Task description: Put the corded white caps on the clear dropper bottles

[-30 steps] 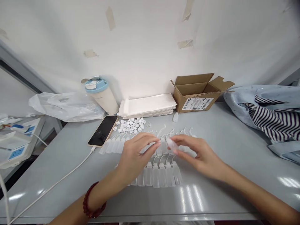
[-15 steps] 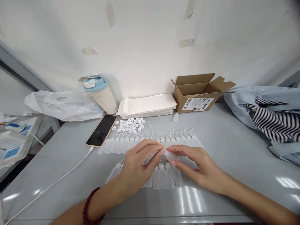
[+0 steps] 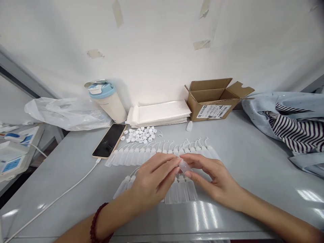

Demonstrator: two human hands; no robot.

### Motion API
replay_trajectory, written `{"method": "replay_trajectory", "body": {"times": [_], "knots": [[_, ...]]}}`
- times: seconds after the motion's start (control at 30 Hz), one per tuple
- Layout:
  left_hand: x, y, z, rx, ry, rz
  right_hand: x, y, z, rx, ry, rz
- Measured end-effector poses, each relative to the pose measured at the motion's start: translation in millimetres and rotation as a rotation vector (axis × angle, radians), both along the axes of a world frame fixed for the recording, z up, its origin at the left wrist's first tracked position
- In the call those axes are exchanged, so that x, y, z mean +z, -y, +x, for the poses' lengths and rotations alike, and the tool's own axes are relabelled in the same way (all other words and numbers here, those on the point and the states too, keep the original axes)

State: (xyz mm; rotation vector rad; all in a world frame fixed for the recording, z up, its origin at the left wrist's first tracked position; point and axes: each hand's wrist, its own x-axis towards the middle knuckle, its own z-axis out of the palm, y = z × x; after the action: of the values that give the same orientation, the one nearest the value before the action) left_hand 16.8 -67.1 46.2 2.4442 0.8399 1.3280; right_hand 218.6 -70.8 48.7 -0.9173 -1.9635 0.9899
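Between my hands, above the table, is a small translucent plastic bottle point(image 3: 185, 167). My right hand point(image 3: 215, 175) grips its body between thumb and fingers. The fingertips of my left hand point(image 3: 154, 179) pinch at its narrow upper end; what exactly they cover is hidden. Behind my hands lies a row of translucent tubes point(image 3: 134, 157) with thin curved tails pointing to the wall. A second row of tubes point(image 3: 177, 192) lies under and in front of my hands, partly covered by my left hand. Small white caps point(image 3: 141, 135) form a loose pile behind the back row.
A phone point(image 3: 109, 140) on a white cable point(image 3: 63, 195) lies left. Toward the wall stand a plastic bag point(image 3: 65, 114), a tumbler point(image 3: 111, 104), a stack of white envelopes point(image 3: 159, 113) and an open cardboard box point(image 3: 210, 108). A small translucent piece point(image 3: 189, 126) lies before the box; cloth point(image 3: 291, 125) at right.
My left fingers have shifted slightly right, closer over the bottle's narrow end. The bottle has tipped a little more upright in my right hand. The tubes and caps have stayed put.
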Motion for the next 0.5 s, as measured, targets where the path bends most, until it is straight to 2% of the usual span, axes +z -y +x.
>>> {"method": "replay_trajectory", "body": {"times": [0.1,0.23,0.37,0.5], "knots": [[-2.0,0.5,0.9,-0.012,-0.089,0.148,0.5,1.0,-0.9,-0.026,-0.068,-0.103],[0.1,1.2,3.9,0.020,-0.165,0.255,1.0,1.6,-1.8,-0.073,-0.147,-0.291],[2.5,2.1,6.0,0.049,-0.214,0.268,3.2,2.2,-2.5,-0.105,-0.219,-0.416],[2.8,1.7,5.6,0.046,-0.134,0.215,5.4,3.3,-3.4,-0.114,-0.258,-0.461]]}}
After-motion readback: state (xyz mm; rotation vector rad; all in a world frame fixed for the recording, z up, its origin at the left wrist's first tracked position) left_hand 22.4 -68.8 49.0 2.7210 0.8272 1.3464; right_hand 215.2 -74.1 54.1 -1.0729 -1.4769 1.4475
